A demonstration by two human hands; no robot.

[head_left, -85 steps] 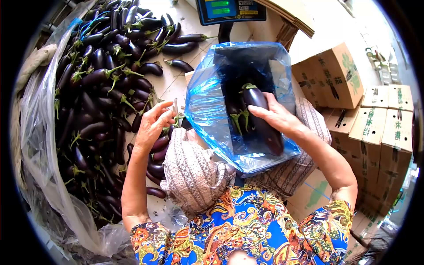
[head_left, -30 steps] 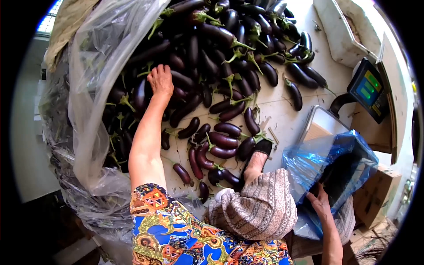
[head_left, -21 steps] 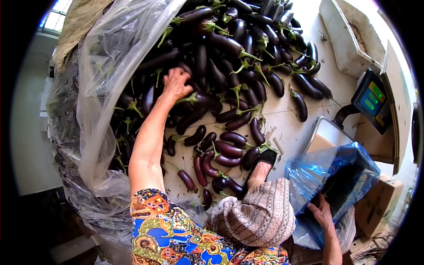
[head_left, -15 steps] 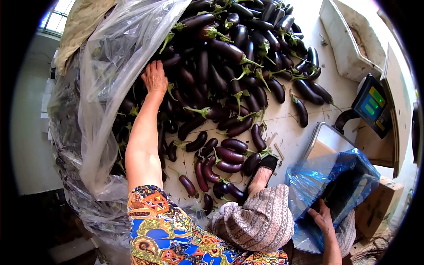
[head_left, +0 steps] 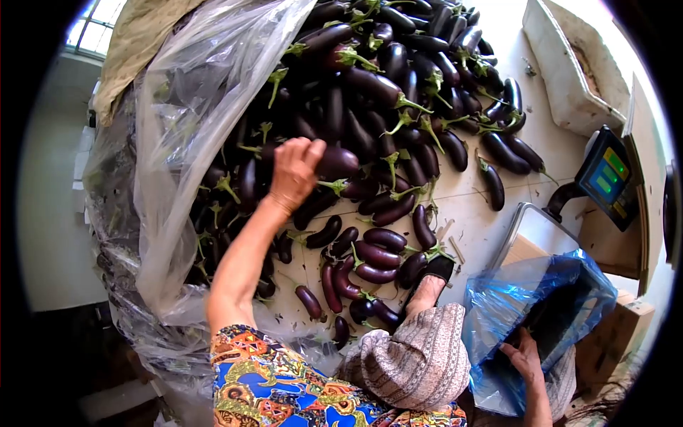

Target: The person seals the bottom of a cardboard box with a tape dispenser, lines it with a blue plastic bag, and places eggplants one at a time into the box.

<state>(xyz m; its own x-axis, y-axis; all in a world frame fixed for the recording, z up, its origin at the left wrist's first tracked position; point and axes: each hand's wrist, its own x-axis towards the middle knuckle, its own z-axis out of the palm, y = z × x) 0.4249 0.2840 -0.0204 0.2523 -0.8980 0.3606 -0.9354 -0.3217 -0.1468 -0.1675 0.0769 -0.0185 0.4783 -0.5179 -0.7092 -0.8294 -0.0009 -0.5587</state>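
My left hand (head_left: 294, 173) is wrapped round a dark purple eggplant (head_left: 336, 163), held over the heap, its rounded end pointing right. Behind and around it spreads a large pile of eggplants (head_left: 377, 89) with green stems. At the lower right my right hand (head_left: 525, 356) grips the near edge of a blue plastic bag (head_left: 491, 309), its fingers partly inside the mouth. The bag stands open, and dark shapes inside it are too shadowed to make out.
Clear plastic sheeting (head_left: 178, 135) drapes the pile's left side. Several loose eggplants (head_left: 376, 255) lie on the floor near my foot (head_left: 427, 290). To the right are a scale with a lit display (head_left: 606, 178), a white foam box (head_left: 569, 71) and a cardboard box (head_left: 633, 317).
My left hand has moved right and toward me from the sheeting's edge, now with an eggplant in it. My right hand stays at the bag.
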